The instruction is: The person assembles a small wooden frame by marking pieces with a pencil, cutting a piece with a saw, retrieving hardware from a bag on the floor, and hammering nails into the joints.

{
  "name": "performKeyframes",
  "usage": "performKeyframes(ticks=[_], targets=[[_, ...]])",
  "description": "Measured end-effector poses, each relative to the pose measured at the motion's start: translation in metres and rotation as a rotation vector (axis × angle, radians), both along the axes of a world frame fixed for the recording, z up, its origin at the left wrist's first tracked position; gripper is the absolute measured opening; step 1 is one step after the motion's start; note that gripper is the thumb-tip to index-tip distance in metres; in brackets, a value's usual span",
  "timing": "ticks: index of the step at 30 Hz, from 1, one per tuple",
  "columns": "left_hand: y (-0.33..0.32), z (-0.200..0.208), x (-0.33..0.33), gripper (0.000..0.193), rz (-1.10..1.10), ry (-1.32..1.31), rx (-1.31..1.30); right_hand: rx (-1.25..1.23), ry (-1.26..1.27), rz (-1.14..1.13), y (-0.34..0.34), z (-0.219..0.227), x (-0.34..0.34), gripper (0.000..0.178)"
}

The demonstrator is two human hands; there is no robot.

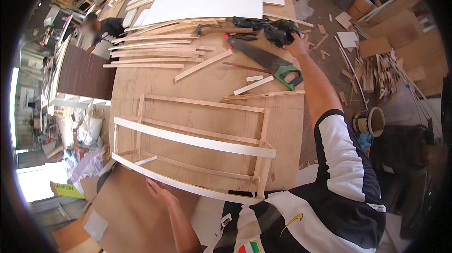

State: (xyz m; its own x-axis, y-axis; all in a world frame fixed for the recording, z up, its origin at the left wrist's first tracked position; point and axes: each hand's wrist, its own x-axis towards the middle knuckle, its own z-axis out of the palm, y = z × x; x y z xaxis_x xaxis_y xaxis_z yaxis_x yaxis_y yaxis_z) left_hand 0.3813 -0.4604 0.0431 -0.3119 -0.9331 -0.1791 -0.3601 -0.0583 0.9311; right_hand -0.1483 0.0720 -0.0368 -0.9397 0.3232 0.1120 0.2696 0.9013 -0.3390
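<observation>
My right arm stretches across the table, and my right hand (297, 45) has its fingers closed on the edge of a crumpled black plastic bag (278, 31). My left hand (160, 192) is low at the near side, fingers stretched out and holding nothing, beside the white front strip of a wooden frame (202, 142). This open, box-like frame of thin slats stands on the table in front of me. A handsaw (256, 57) with a green and black handle lies below the bag. Left of the bag are a hammer (223, 30) and dark pliers (245, 37).
Loose wooden strips (155, 55) lie across the table (141, 81), with a white panel (202, 5) farther back. A person (96, 36) is beside a brown cabinet (84, 71) at the left. Offcuts (379, 76) and a bucket (369, 122) occupy the floor at right.
</observation>
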Motion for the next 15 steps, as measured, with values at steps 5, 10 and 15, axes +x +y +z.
performKeyframes(ticks=[5, 10, 15], targets=[[0.017, -0.017, 0.012, 0.058, 0.048, 0.006, 0.045, -0.073, -0.077, 0.096, 0.029, -0.022, -0.061, 0.030], [0.021, -0.018, 0.016, 0.060, 0.060, 0.052, 0.080, -0.016, 0.454, 0.173, -0.031, 0.037, -0.070, 0.021], [0.024, -0.011, 0.003, 0.057, 0.093, 0.120, 0.123, -0.147, 0.605, 0.435, -0.075, 0.117, -0.041, 0.021]])
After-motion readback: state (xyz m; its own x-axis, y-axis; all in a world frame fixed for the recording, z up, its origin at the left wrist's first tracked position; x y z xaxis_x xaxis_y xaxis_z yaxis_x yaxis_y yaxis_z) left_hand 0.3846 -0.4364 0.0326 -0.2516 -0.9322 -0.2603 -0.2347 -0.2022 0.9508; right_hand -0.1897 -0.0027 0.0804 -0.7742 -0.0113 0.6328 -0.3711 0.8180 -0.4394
